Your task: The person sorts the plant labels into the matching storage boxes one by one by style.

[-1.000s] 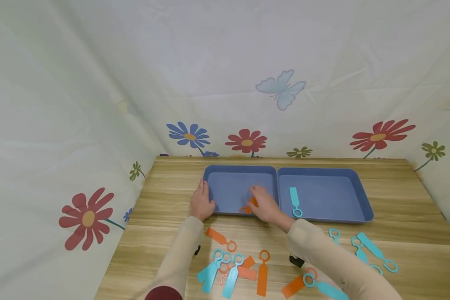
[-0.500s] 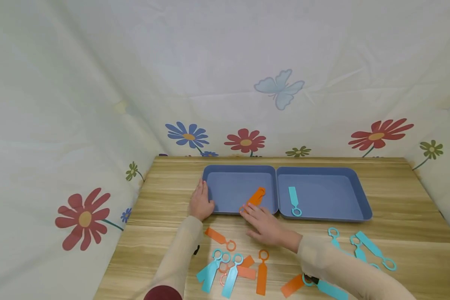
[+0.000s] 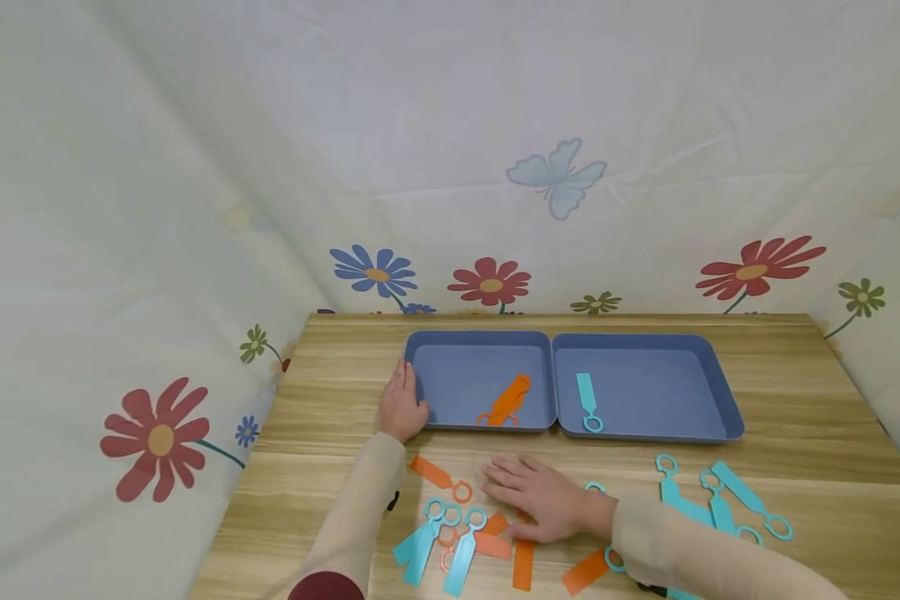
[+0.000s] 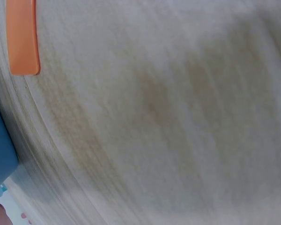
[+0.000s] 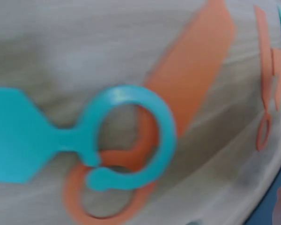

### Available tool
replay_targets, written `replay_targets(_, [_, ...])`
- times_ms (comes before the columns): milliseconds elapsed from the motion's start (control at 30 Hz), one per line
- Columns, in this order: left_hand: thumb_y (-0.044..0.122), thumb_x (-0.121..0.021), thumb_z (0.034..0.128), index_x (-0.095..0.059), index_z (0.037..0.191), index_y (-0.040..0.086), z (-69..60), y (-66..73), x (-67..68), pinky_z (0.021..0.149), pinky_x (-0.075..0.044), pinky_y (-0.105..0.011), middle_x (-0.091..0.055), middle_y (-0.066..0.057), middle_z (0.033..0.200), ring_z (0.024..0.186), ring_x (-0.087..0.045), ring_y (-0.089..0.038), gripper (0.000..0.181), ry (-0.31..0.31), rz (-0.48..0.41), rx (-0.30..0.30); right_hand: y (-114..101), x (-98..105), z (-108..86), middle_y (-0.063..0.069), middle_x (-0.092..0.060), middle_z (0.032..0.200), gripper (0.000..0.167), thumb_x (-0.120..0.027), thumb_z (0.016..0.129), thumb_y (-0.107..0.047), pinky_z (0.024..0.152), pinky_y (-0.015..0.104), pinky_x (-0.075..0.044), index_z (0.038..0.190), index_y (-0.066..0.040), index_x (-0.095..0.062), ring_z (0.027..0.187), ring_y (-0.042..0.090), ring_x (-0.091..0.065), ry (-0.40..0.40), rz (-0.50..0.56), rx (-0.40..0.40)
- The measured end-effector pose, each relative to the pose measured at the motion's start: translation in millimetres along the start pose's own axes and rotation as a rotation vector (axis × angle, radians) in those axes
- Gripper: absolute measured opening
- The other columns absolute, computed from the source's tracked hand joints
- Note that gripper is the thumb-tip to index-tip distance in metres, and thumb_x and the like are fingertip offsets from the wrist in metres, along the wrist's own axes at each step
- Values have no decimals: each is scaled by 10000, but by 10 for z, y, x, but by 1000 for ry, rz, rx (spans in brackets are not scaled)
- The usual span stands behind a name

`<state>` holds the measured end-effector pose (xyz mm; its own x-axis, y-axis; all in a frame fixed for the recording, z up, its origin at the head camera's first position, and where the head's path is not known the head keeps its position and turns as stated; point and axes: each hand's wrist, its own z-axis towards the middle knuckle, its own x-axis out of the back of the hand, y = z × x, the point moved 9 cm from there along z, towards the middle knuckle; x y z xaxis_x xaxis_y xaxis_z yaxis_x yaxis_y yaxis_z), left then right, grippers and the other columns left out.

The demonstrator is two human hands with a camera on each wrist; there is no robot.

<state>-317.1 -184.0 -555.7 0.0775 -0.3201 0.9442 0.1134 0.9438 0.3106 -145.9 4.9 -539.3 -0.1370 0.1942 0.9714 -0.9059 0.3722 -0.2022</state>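
My left hand (image 3: 402, 403) rests on the left side of the left blue tray (image 3: 480, 337), fingers straight along its wall. Inside that tray, several orange ring-ended plastic tags (image 3: 512, 400) lie piled at the front right. My right hand (image 3: 543, 498), fingers extended and holding nothing visible, is over the table in front of the trays. It partly covers an upright-lying orange tag (image 3: 523, 567). In the right wrist view a turquoise tag (image 5: 18, 136) overlaps another orange tag (image 5: 192, 70). A single turquoise tag (image 3: 587, 396) lies in the right blue tray (image 3: 675, 435).
Left of my right hand, turquoise tags (image 3: 461, 562) and orange tags lie overlapped, with one orange tag (image 3: 431, 472) nearer the tray. More turquoise tags (image 3: 750, 492) are spread at the right. A flowered white cloth (image 3: 420, 167) hangs behind the wooden table (image 3: 780, 375).
My right hand has drawn back out of the left tray toward the loose tags on the table, uncovering the orange tags in the tray. My left hand has stayed put.
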Motion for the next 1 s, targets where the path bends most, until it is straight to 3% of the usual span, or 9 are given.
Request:
replay_targets(267, [164, -491, 755, -204, 1382, -48, -7, 3, 4, 1086, -224, -378, -148, -176, 1468, 1334, -213, -299, 722, -7, -21, 4, -106, -182, -209, 76, -283, 1443, 613, -387, 876, -488, 970, 526, -332, 1390, -165, -304, 1328, 261, -254, -58, -81, 121])
replay_targets(467, [170, -485, 767, -190, 1390, -35, -5, -12, -22, 1093, -209, -370, -133, -161, 1474, 1342, -196, -285, 720, -24, -18, 20, -162, -184, -296, 84, -310, 1429, 561, -435, 861, -477, 938, 528, -361, 1355, -219, -377, 1310, 269, -292, -58, -104, 172])
replay_targets(1000, [166, -488, 769, -191, 1388, -39, -11, 6, 0, 1090, -214, -378, -142, -172, 1470, 1339, -199, -296, 716, -34, -23, 27, -223, -94, -303, 53, -497, 1292, 284, -557, 829, -358, 896, 429, -408, 1087, -265, -631, 1220, 240, -424, 76, -104, 197])
